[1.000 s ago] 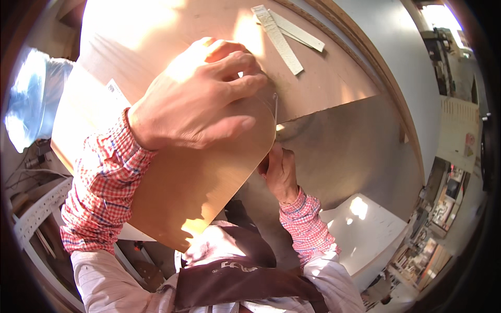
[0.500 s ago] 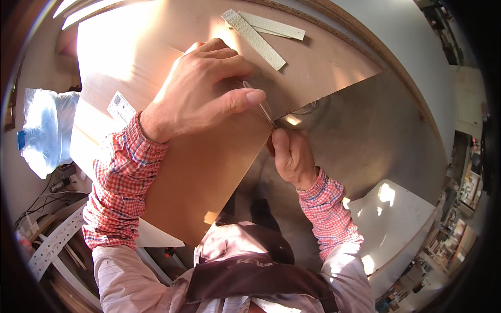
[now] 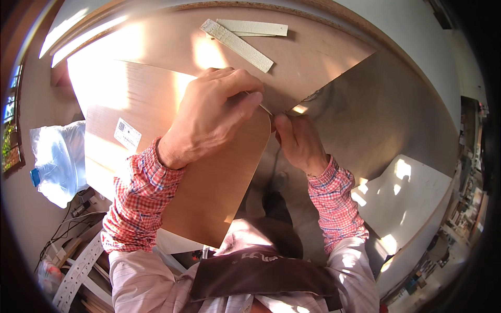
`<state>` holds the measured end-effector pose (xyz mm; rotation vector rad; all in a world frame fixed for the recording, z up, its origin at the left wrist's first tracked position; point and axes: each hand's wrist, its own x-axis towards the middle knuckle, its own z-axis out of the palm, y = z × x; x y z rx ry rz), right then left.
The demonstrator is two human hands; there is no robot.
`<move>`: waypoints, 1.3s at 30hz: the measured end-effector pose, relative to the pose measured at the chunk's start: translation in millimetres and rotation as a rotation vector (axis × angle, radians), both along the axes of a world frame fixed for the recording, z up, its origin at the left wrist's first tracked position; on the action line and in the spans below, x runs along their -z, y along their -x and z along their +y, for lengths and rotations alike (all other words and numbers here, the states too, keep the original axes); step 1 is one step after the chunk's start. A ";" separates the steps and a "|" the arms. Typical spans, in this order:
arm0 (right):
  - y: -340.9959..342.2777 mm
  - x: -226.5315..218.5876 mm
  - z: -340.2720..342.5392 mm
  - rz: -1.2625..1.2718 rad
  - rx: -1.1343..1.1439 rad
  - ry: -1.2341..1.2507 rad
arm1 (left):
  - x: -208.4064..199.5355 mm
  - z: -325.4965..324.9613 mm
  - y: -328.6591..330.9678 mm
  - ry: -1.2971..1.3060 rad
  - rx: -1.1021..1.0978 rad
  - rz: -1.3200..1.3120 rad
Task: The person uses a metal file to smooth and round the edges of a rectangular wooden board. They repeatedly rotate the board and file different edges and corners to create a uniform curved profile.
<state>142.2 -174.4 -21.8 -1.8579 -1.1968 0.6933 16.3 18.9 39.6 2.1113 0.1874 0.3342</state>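
One hand, the left, curls over the board's rounded corner, its grip hidden; the right hand seems clenched on a thin rod beside that corner. Under the left, the board looks stiff, smooth and light, best held by opposite edges.

L hand + R hand = 2 hands. Chk'd sleeves: 2, 1 per arm. Brown board w/ rounded corner: 1; white label on it: 1. Pale strips: min. 2, poss. 3, overlap hides exact no. Clear btl.: 1; blue cap: 1. Dk. apron: 1. White panel at R: 1. Perf. rail, lower L: 1. Window: 1, part in view. Cables: several, too tangled to ct.
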 end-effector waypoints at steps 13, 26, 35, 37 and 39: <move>16.8 -5.5 -0.7 0.181 0.028 0.046 | -10.8 -1.9 0.8 0.115 -0.121 0.115; 27.7 -18.0 -13.3 0.061 0.070 0.061 | 4.7 -2.5 -5.3 -0.017 -0.047 -0.107; 20.7 -17.8 -9.0 0.086 0.096 0.083 | 4.3 0.3 -10.5 0.041 -0.073 -0.126; 44.9 -22.4 -12.9 0.210 0.122 0.072 | 5.3 -2.7 -11.1 0.020 -0.038 -0.164; 59.3 -20.8 -15.5 0.208 0.156 0.016 | 4.9 -2.0 -9.0 -0.004 -0.024 -0.177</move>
